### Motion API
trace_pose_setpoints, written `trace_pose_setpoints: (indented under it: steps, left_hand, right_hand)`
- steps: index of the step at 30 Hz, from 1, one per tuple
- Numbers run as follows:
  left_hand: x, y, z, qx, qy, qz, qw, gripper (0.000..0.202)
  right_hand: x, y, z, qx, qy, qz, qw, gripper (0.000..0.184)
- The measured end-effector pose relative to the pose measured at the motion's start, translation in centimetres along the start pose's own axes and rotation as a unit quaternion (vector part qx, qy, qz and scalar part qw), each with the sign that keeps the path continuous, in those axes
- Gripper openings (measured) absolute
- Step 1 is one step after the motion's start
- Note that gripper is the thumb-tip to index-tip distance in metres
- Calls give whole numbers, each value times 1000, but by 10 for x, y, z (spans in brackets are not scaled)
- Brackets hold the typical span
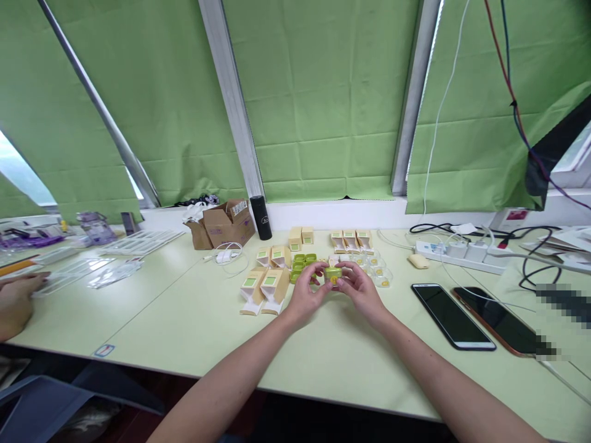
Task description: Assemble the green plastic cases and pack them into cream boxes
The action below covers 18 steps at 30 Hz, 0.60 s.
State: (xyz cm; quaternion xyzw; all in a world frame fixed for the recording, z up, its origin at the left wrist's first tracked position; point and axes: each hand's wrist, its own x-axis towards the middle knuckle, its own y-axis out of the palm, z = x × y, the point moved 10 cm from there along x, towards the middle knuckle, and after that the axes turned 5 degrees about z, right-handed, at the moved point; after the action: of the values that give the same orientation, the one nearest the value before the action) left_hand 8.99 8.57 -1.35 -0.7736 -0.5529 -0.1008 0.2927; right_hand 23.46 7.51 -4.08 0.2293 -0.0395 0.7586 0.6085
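Note:
Between both hands, above the middle of the table, is a small green jar (333, 275) with a yellow round mark on its side. My left hand (308, 287) grips its left side with thumb and fingers, and my right hand (359, 288) grips the right side. Just behind my left hand sit several small green square containers (298, 266). Several clear round lids (379, 272) with yellow marks lie beyond my right hand. To the left stand several cream cartons (276, 283) with green label panels, their front flaps folded out onto the table.
More cream cartons (351, 240) stand at the back. Two phones (452, 315) and a power strip (466, 253) with cables lie right. A cardboard box (228, 226) and black bottle (261, 218) stand back left. Another person's hand (21, 301) rests far left by white plastic frames (74, 274).

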Motion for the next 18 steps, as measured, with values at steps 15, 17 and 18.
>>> trace_pose_setpoints:
  steps: [15,17,18]
  left_hand:
    - [-2,-4,-6,22,21,-28,999,49]
    - [-2,-2,-9,14,42,-23,999,46]
    - [-3,-1,-10,13,50,-19,998,44]
  right_hand:
    - [-2,4,-4,150,47,3,988,46]
    - [-2,1,-10,197,59,-4,979,45]
    - [-1,-1,-12,215,62,-10,975,43]
